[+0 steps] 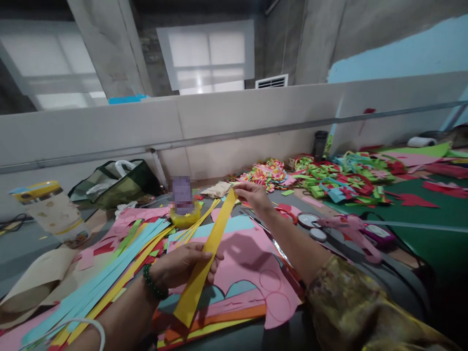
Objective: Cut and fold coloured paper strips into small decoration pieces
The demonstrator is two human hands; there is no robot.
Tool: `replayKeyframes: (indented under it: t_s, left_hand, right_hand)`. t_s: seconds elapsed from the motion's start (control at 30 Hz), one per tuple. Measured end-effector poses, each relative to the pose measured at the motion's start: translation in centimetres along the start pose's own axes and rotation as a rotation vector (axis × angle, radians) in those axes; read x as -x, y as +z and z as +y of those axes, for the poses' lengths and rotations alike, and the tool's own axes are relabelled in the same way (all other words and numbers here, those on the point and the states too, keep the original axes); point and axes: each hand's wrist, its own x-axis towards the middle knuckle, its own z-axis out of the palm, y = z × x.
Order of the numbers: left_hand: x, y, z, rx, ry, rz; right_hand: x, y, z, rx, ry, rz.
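A long yellow strip point(214, 235) slants upward above a stack of coloured sheets. My left hand point(186, 267), with a green bead bracelet at the wrist, grips the strip near its middle between thumb and fingers. The strip's upper end is pinched by my right hand point(251, 195). Beneath them lies a pink sheet point(246, 258) marked with circles, over light blue, orange and yellow sheets. Left of the stack, light blue strips point(106, 273) and yellow strips lie side by side. Thin yellow strips point(199, 222) rest just behind my left hand.
A tumbler point(54, 214) and a green bag point(115, 185) stand at the left. Yellow tape point(185, 215) sits behind the sheets. At the right are a pink glue gun point(353, 234), scissors point(287, 214) and round tins point(309, 220). Colourful craft pieces point(340, 178) lie behind.
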Motion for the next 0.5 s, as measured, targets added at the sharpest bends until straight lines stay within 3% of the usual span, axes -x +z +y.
replayKeyframes:
  t_s: [0.27,0.5]
  left_hand:
    - [-0.3,-0.6,-0.6,0.062,-0.046,-0.031]
    - [-0.8,-1.7,-1.7,0.108,-0.033,-0.093]
  right_hand:
    - [-1.3,-1.8,0.5,-0.01,0.052,0.101]
    - [-1.7,-2.0,1.4,-0.008,0.091,0.102]
